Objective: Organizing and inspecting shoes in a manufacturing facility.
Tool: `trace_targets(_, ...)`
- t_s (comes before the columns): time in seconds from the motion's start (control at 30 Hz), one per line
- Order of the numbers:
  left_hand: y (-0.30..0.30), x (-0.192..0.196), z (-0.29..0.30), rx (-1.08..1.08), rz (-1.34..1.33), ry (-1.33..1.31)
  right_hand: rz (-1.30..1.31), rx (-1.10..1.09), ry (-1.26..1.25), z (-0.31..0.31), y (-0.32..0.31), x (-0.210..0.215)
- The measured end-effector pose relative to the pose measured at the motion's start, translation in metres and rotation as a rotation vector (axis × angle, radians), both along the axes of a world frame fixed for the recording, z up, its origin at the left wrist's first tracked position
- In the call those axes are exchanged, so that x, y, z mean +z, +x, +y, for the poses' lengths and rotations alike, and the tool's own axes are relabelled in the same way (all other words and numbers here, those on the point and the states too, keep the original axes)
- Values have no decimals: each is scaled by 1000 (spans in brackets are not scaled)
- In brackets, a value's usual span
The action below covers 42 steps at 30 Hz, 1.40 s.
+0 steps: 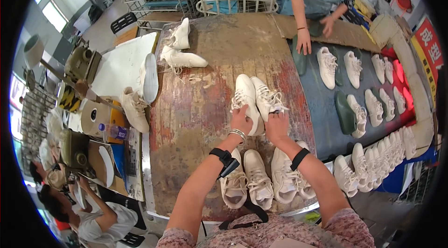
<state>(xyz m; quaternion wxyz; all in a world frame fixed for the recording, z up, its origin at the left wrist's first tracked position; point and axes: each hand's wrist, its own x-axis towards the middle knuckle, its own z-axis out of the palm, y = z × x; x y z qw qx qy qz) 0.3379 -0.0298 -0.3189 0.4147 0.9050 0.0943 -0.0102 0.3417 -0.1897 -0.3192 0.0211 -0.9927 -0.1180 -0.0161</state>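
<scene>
Head: central shoes (247, 95) fore-and-aft, toes (243, 79) away

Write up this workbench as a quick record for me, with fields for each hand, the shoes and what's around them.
Left hand: touching the left shoe of the middle pair
Right hand: touching the right shoe, toward its heel end
Middle pair: cream, laced, side by side, toes pointing away
Surface: worn brown table
Near edge: more cream shoes
Right side: cream shoes and green forms on a grey surface
Left side: bottle with purple cap
Across: co-worker's hand at a green form
</scene>
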Motion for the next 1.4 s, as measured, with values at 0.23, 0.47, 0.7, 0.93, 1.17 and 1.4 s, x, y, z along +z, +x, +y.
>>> trace_targets(0.23,-11,25,-34,-365,115,-195,137,134,121,-30,-3,7)
trace_targets(0.47,-101,44,20,1,-127,-320,-23,46,563,-96,-56,45)
trace_targets(0.7,-274,3,67,293,81,-362,100,-270,644,-186,-191,33)
trace_targets(0.93,-294,-27,34,120,119,-368,178,-440,724,-204,-252,7)
trace_targets(1.17,-279,-46,32,-17,42,-190,60,-383,722,-173,-271,-13)
trace_targets(1.4,-298,-41,19,-84,111,-124,118,-280,727,-188,-291,-4)
